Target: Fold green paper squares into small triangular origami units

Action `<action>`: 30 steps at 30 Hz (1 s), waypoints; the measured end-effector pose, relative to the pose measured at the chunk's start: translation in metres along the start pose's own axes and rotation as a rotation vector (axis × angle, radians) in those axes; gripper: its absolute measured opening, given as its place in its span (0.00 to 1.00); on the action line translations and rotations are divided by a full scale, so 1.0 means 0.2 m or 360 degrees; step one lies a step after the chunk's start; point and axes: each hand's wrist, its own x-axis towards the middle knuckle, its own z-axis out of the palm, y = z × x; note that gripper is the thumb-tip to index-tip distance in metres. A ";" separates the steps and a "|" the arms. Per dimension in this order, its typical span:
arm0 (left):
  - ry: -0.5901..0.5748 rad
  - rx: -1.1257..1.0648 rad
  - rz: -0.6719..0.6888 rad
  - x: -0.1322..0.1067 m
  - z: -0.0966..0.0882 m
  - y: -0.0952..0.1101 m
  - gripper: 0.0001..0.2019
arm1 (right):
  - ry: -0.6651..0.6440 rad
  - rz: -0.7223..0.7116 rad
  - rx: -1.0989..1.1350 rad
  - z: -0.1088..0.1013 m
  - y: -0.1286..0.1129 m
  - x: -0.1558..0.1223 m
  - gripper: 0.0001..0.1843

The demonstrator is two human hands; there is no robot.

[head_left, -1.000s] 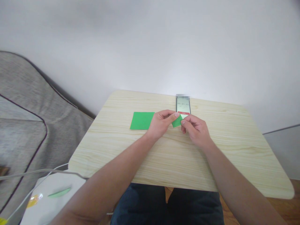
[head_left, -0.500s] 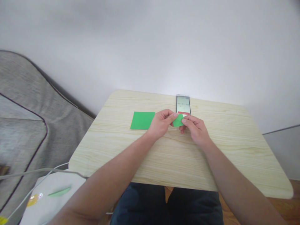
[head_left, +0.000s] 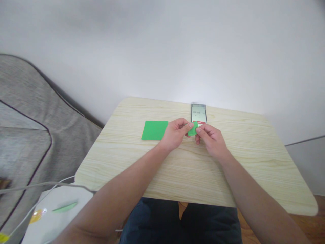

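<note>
Between my two hands is a small folded piece of green paper (head_left: 193,129), held just above the table. My left hand (head_left: 175,134) pinches its left side, thumb on top. On the right side, the thumb and fingers of my right hand (head_left: 211,138) grip the same piece. A flat stack of green paper sheets (head_left: 154,130) lies on the table to the left, its right edge partly behind my left hand. Just beyond the folded paper lies a phone (head_left: 198,113) with a timer on its screen; my fingers and the paper cover its lower end.
The pale wooden table (head_left: 254,162) stands against a white wall. At lower left a white surface (head_left: 63,196) bears a green paper shape (head_left: 64,207) and a yellow item, with cables (head_left: 45,184) across it. A grey cushioned seat (head_left: 68,142) is at the left.
The folded green paper looks narrower and squarer than before, its right part turned inward at my right fingertips. Both hands stay in nearly the same place.
</note>
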 end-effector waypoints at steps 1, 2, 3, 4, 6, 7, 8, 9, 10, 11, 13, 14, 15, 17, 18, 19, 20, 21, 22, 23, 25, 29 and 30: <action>0.0004 0.0002 -0.0001 0.00 0.00 0.00 0.19 | 0.0002 0.0003 -0.0005 0.00 0.00 0.00 0.18; 0.0008 0.0004 -0.0005 0.00 0.00 0.00 0.19 | 0.0004 0.0004 -0.0015 0.00 0.00 0.00 0.18; 0.0009 0.0004 -0.0016 0.00 0.00 0.00 0.19 | 0.0011 0.0002 -0.0029 0.00 0.00 0.00 0.18; 0.0006 -0.0001 -0.0038 0.00 0.00 0.00 0.19 | 0.0027 -0.0001 -0.0044 0.00 0.00 0.00 0.17; -0.0027 -0.0036 -0.0102 0.00 0.01 -0.01 0.18 | 0.0079 -0.0007 -0.0073 0.00 0.00 -0.01 0.17; -0.0058 -0.0067 -0.0136 0.00 0.01 -0.01 0.18 | 0.0115 -0.0011 -0.0086 0.01 0.00 -0.01 0.17; -0.0095 -0.0103 -0.0169 0.00 0.01 -0.01 0.18 | 0.0151 -0.0015 -0.0100 0.01 0.00 -0.01 0.17; -0.0128 -0.0137 -0.0194 0.00 0.01 -0.02 0.19 | 0.0180 -0.0018 -0.0114 0.01 0.00 -0.01 0.17; -0.0148 -0.0165 -0.0210 -0.01 0.01 -0.02 0.19 | 0.0201 -0.0025 -0.0126 0.01 0.00 -0.01 0.16; -0.0152 -0.0186 -0.0220 -0.01 0.01 -0.02 0.19 | 0.0214 -0.0033 -0.0137 0.01 0.00 -0.02 0.16; -0.0119 -0.0215 -0.0232 -0.01 0.02 -0.01 0.18 | 0.0222 -0.0046 -0.0156 0.02 -0.01 -0.02 0.16; -0.0088 -0.0228 -0.0234 -0.01 0.02 -0.01 0.18 | 0.0222 -0.0051 -0.0162 0.02 -0.01 -0.02 0.16; -0.0058 -0.0239 -0.0236 -0.01 0.02 -0.01 0.19 | 0.0222 -0.0057 -0.0166 0.02 -0.02 -0.03 0.16; 0.0003 -0.0242 -0.0232 -0.01 0.02 0.00 0.19 | 0.0224 -0.0071 -0.0168 0.02 -0.03 -0.03 0.16; 0.0034 -0.0234 -0.0223 0.00 0.02 -0.01 0.19 | 0.0225 -0.0080 -0.0162 0.02 -0.03 -0.03 0.15; 0.0066 -0.0224 -0.0208 0.00 0.02 -0.01 0.20 | 0.0223 -0.0090 -0.0158 0.02 -0.03 -0.03 0.15; 0.0092 -0.0214 -0.0189 0.00 0.02 -0.01 0.19 | 0.0222 -0.0101 -0.0151 0.02 -0.03 -0.03 0.15; 0.0108 -0.0199 -0.0167 0.00 0.02 -0.02 0.19 | 0.0222 -0.0111 -0.0143 0.02 -0.03 -0.03 0.15; 0.0117 -0.0179 -0.0143 0.00 0.01 -0.03 0.18 | 0.0221 -0.0118 -0.0130 0.02 -0.02 -0.03 0.15; 0.0117 -0.0153 -0.0117 0.01 0.01 -0.03 0.18 | 0.0218 -0.0120 -0.0111 0.02 -0.02 -0.02 0.15; 0.0111 -0.0106 -0.0070 0.01 0.01 -0.04 0.17 | 0.0202 -0.0103 -0.0057 0.02 -0.02 -0.02 0.15; -0.0058 -0.0088 -0.0046 0.00 0.00 -0.03 0.16 | 0.0094 -0.0053 0.0127 0.02 -0.01 -0.01 0.15; -0.0150 -0.0087 -0.0070 0.00 0.00 -0.02 0.16 | 0.0076 -0.0054 0.0161 0.02 -0.01 -0.01 0.15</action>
